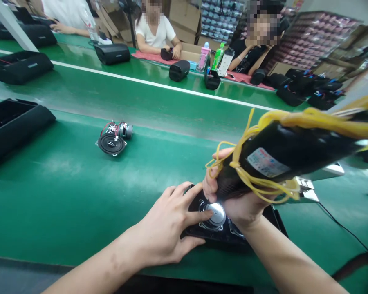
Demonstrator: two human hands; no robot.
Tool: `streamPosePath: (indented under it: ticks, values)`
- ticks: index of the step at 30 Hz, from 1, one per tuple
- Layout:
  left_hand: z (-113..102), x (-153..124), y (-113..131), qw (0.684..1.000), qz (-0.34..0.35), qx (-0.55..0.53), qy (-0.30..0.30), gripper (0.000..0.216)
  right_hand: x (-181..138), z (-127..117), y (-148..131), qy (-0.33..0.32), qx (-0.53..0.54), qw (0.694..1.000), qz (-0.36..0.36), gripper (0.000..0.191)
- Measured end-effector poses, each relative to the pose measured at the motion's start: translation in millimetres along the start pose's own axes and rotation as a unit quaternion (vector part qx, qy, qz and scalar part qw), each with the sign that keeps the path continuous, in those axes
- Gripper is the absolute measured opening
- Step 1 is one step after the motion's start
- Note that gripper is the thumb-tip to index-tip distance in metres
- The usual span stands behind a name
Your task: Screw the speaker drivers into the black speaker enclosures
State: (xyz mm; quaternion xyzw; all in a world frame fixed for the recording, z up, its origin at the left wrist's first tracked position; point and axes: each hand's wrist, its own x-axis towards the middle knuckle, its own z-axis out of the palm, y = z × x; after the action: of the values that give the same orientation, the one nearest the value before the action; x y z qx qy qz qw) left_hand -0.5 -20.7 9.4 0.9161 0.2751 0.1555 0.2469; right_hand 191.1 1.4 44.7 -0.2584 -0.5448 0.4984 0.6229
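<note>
My right hand (243, 206) is wrapped round a black electric screwdriver (266, 157) with yellow cord tied about it. The tool leans over a black speaker housing (196, 236), and its tip is hidden. Across the housing's left end spreads my left hand (171, 222), thumb at the near edge and fingers at the far edge. Its index finger presses on the silver back of a speaker driver (216, 216) set in the housing. Part of a second driver (235, 228) shows beside it, mostly covered by my right hand. Loose drivers with red wires (112, 143) lie farther back on the green bench.
Black housings (12, 126) stand at the left. Beyond the white line (159, 83) are more black speakers (179, 70), bottles (203, 57) and seated people. A grey-white box (306, 190) with a black cable (345, 226) stands behind my right arm.
</note>
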Motion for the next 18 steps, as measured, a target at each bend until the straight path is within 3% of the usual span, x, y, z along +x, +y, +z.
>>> streamPosePath:
  ticks: [7,13,18]
  values:
    - [-4,1,4,1.0,-0.009,0.005,-0.007,0.059,0,8,2,0.039,0.014,0.999,-0.005,0.062]
    - [-2,-2,5,1.0,-0.023,0.009,-0.017,0.065,1,6,4,0.0,0.003,1.0,-0.01,0.06]
    - [6,-9,5,0.999,-0.017,0.037,0.015,0.074,2,9,-22,0.029,0.013,0.999,-0.027,0.062]
